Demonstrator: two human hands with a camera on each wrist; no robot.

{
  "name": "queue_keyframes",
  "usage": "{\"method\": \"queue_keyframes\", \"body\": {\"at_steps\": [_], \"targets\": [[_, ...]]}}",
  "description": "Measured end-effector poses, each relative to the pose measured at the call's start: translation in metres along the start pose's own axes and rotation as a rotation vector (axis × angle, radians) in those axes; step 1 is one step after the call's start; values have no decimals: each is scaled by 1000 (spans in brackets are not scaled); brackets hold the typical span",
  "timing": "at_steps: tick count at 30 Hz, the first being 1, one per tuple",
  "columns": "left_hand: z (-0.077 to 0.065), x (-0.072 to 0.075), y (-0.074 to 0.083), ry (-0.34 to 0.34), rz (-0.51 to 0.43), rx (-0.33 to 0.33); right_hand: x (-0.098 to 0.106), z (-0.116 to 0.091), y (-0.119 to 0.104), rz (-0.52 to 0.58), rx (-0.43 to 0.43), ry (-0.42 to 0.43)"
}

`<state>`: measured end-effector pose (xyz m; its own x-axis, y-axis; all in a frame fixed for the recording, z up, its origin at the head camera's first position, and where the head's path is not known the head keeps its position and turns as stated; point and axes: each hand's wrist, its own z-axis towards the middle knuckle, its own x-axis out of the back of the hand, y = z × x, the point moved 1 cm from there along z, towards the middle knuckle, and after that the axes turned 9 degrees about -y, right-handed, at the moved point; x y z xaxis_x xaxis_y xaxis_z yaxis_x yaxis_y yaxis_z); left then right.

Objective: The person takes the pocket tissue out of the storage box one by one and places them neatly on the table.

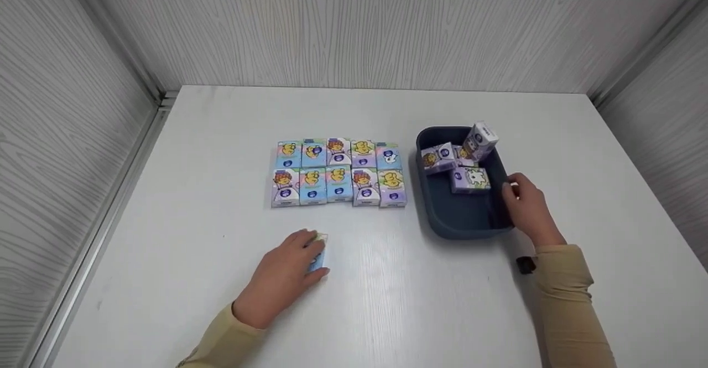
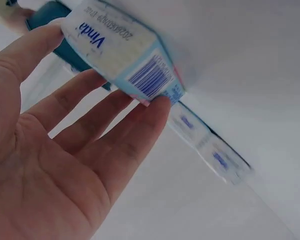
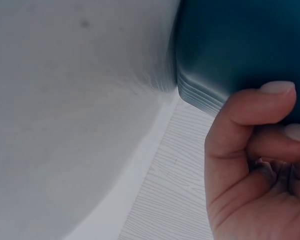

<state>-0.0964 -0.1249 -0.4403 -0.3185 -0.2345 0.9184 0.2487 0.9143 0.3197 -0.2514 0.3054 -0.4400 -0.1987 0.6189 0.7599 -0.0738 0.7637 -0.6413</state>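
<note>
In the head view my left hand (image 1: 285,276) is at the near middle of the white table, holding a light blue pocket tissue pack (image 1: 316,262). The left wrist view shows the thumb on one side of this "Vinda" pack (image 2: 120,52) and fingers on the other, its barcode end toward the camera. My right hand (image 1: 525,207) grips the right side of a dark blue plastic bin (image 1: 462,232), its fingers curled at the wall. Several tissue packs (image 1: 470,180) lie jumbled inside the bin, one tilted up against the far right corner.
Left of the bin, several cartoon-printed tissue packs (image 1: 338,182) lie face up in two tight rows. A small black object (image 1: 525,264) shows beside the right sleeve. Wood-grain panels (image 1: 376,30) stand behind the table and at both sides.
</note>
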Motion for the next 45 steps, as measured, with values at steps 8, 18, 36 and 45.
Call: {"method": "queue_keyframes", "body": {"at_steps": [8, 18, 36, 45], "targets": [[-9, 11, -32, 48, -54, 72, 1, 0, -1, -2, 2, -3], [-4, 4, -38, 186, -8, 11, 1, -1, -1, -13, 7, -13], [-2, 10, -36, 165, -60, 94, 0, -1, 0, -31, 45, 13], [2, 12, -37, 162, -78, 102, 0, -1, -1, -12, 46, 13]]}}
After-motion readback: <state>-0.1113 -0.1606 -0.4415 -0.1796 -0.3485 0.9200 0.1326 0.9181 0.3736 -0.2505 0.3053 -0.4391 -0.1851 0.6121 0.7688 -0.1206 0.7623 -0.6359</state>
